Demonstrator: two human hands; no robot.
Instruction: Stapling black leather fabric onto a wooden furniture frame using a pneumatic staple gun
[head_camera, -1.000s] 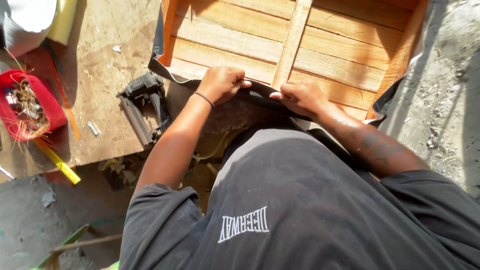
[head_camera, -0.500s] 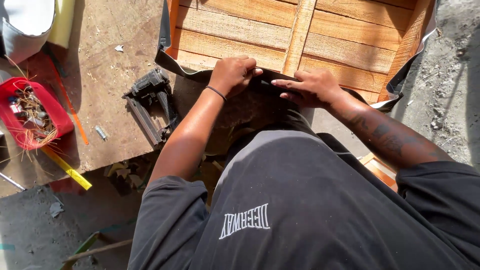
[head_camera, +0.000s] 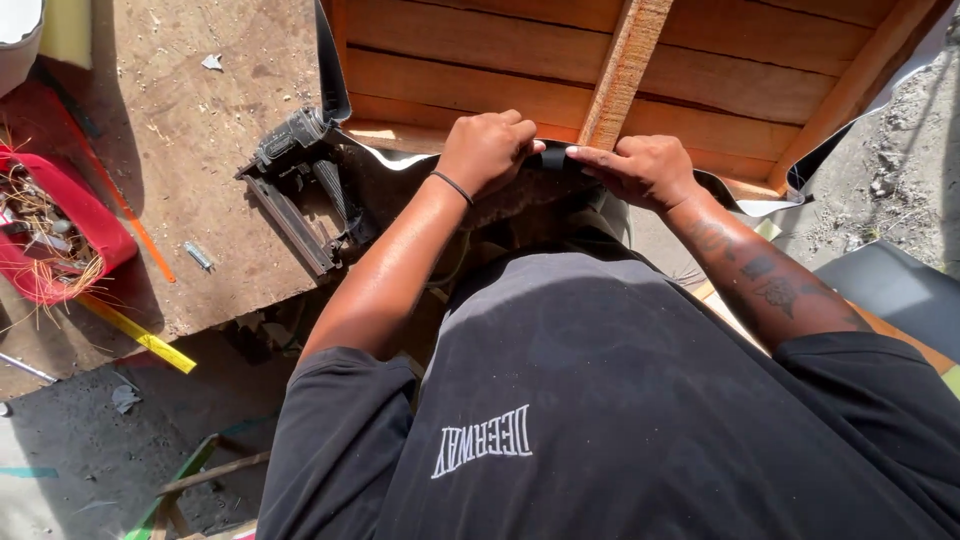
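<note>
**Both hands pinched a dark sheet over the frame's near edge**

Sunlit and scuffed, the plywood workbench (head_camera: 190, 150) filled the left of the view, with a slatted wooden frame (head_camera: 600, 70) lying on it at the top. Along the frame's near rail ran a strip of dark sheet material (head_camera: 553, 158), folded over the edge and trailing out at both corners. The left hand (head_camera: 488, 150) was curled nearly closed, fingers bent down over the sheet and pressing it against the rail; a thin black band circled its wrist. The right hand (head_camera: 640, 168) sat just beside it, fingers drawn together, thumb and forefinger gripping the same sheet where it crossed the foot of the frame's upright centre slat. The sheet thus lay directly under and between both hands, touching each. A black staple gun (head_camera: 300, 190) rested on the bench to the left of the left forearm, near but apart from it. Further left stood a red tray (head_camera: 105, 240) of scraps, with a yellow strip (head_camera: 140, 335) lying along the bench's near edge
</note>
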